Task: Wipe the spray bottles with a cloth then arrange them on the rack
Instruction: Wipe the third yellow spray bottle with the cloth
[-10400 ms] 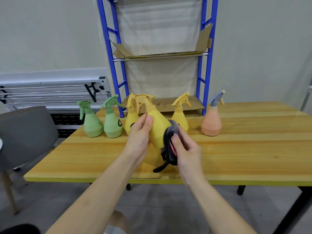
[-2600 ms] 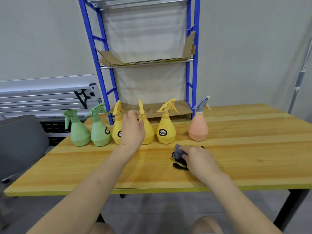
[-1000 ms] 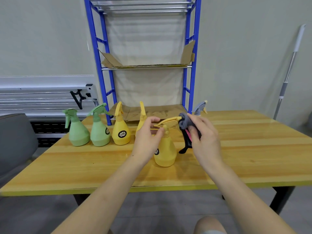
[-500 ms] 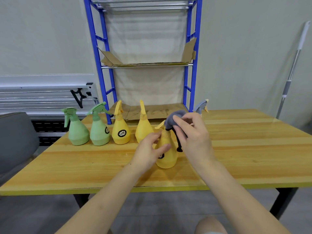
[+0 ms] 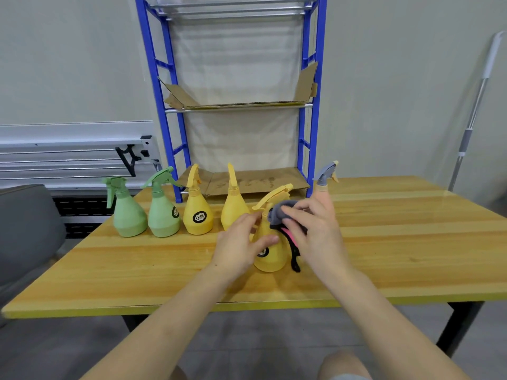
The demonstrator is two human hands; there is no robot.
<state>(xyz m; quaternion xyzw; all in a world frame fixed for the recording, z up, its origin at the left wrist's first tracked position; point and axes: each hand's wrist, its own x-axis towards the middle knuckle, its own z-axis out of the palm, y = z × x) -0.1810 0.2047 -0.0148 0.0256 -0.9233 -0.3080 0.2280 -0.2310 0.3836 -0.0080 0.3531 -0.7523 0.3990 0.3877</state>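
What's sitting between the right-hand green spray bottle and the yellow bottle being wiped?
In the head view, two yellow bottles stand in that stretch: one with a dark label, next to the green spray bottle, then a plain one beside the wiped bottle.

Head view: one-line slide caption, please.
Left hand steadies a yellow spray bottle on the table while the right hand wipes its neck with a cloth.

Four spray bottles [image 5: 178, 212] stand in a row blocking the left approach to the rack's bottom shelf [image 5: 255, 181], while bare table [image 5: 411, 242] lies open on the right.
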